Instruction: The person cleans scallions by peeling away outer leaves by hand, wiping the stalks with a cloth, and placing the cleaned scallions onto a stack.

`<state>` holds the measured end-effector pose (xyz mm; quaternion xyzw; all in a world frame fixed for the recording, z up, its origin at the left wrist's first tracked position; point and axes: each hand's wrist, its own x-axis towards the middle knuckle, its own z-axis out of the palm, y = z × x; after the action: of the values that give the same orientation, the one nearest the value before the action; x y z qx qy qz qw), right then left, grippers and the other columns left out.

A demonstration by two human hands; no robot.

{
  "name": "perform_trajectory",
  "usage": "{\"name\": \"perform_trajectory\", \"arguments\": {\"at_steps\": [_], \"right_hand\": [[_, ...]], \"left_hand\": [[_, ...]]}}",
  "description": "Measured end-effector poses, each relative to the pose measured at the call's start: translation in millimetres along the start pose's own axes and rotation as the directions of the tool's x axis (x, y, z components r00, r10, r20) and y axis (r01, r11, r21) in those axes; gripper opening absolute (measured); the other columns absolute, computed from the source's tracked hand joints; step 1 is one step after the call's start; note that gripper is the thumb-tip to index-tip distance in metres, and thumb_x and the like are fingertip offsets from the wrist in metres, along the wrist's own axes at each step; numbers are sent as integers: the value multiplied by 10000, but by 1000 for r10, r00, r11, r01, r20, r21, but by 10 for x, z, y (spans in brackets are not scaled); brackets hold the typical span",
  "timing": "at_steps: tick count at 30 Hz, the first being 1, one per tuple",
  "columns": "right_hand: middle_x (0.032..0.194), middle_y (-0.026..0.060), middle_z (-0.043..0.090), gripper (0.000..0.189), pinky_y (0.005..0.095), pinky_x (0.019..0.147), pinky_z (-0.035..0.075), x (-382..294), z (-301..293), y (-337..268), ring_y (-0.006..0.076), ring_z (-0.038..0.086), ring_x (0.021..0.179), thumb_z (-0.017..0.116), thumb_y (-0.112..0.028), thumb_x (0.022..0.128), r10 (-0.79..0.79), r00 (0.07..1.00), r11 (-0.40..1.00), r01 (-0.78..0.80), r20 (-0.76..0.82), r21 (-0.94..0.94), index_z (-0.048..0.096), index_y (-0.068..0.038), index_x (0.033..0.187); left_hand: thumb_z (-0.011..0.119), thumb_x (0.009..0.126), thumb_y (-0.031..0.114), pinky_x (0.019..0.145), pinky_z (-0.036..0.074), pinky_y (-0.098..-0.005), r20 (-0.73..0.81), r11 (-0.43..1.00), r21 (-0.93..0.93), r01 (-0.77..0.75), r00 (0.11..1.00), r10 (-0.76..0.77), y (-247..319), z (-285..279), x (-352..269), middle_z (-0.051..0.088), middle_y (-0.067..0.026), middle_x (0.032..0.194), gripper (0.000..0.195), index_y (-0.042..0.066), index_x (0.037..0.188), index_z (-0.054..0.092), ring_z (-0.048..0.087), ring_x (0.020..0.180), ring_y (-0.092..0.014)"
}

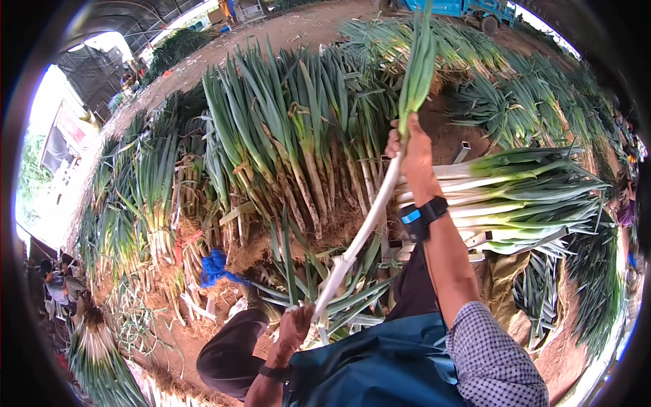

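Note:
A long green onion (374,211) slants across the view, its white stalk down and its green leaves up. Just below the leaves, my right hand (414,152) is wrapped around it; that wrist wears a black band with a blue-marked device. Low in the view my left hand (295,325) is closed at the stalk's root end, and its fingers hide what is pinched there. A loose fold of skin stands out partway along the stalk. To the right of my right forearm, cleaned green onions (498,198) lie side by side on a metal frame (478,254).
Unpeeled green onions (300,147) with soiled stalks lean in a row ahead. More bundles (152,203) stand left, and others (539,96) lie right. Blue twine (216,267) and leaf scraps (351,295) are near my legs. A blue truck (457,7) stands far back.

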<state>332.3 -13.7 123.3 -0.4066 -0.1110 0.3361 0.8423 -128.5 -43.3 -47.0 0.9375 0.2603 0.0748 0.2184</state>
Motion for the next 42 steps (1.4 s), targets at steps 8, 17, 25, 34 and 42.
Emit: {"name": "perform_trajectory", "arguments": {"at_steps": [8, 17, 25, 34, 42], "right_hand": [[726, 71, 505, 321, 394, 572, 477, 245, -408, -227, 189, 484, 587, 470, -343, 1021, -96, 994, 968, 84, 41, 235, 523, -35, 946], [826, 116, 610, 205, 511, 768, 593, -272, 91, 39, 252, 628, 732, 704, -201, 899, -40, 986, 964, -5, 162, 266, 586, -33, 899], [748, 71, 476, 359, 351, 591, 459, 73, -320, -247, 180, 463, 606, 464, -362, 1023, -38, 992, 909, -15, 119, 416, 473, -24, 903], [684, 81, 503, 285, 363, 466, 410, 21, -231, 101, 189, 456, 498, 591, -284, 968, 32, 995, 963, -4, -98, 270, 515, -33, 855], [693, 77, 505, 243, 330, 462, 411, 231, -271, -64, 164, 452, 494, 557, -246, 985, -91, 977, 982, 121, -194, 148, 506, -33, 881]], "left_hand": [[685, 857, 361, 675, 497, -503, 222, 891, 100, 443, 863, -454, 250, -424, 137, 670, -260, 861, 706, 73, 1417, 365, 652, 786, -443], [724, 868, 129, 550, 523, -305, 114, 126, -978, 168, 929, -351, 325, -396, 1285, 688, -94, 1036, 657, 46, 1428, 391, 650, 657, -131], [674, 919, 211, 519, 438, -254, 212, -218, -962, 165, 954, -213, 683, -236, 1382, 568, 1, 729, 184, 44, 904, 598, 523, 537, -97], [616, 966, 265, 493, 392, -216, 326, 173, -917, 360, 925, -196, 635, -289, 797, 517, 42, 682, 215, 59, 902, 605, 476, 557, -41], [533, 993, 303, 588, 449, -336, 205, 490, -784, 381, 904, -375, 367, -195, -80, 551, -30, 653, 287, 39, 909, 610, 571, 646, -148]]}}
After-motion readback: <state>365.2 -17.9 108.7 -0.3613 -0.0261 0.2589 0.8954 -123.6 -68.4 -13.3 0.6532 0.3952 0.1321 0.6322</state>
